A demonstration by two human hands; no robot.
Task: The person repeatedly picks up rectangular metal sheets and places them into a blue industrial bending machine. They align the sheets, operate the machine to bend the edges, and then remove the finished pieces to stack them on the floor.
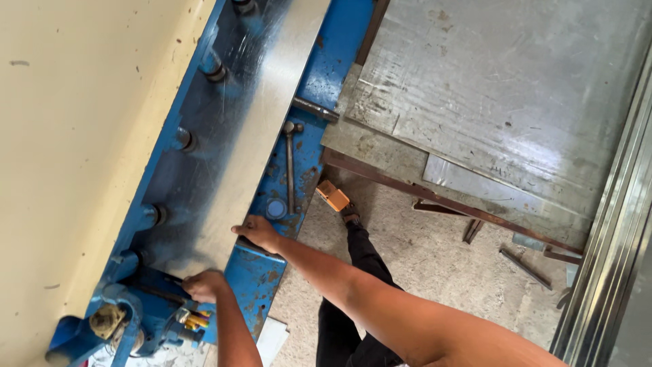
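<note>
I see the long metal sheet (pixel 251 129) lying slanted on the blue machine (pixel 326 47). My right hand (pixel 258 232) rests flat on its near edge, fingers spread. My left hand (pixel 206 285) curls at the sheet's lower corner, though whether it grips there I cannot tell. A hammer (pixel 290 163) lies just beside the sheet.

a cream-coloured surface (pixel 75 136), perhaps a wall or a machine's panel, fills the left side. the floor (pixel 421 265) is rough, speckled concrete. large grey metal sheets (pixel 516 88) lie flat on it at the upper right, scuffed and glinting in daylight. rusty brown angle bars (pixel 441 200) and short offcuts (pixel 526 268) lie beside them. pale metal profiles (pixel 611 231) run along the right edge.
</note>
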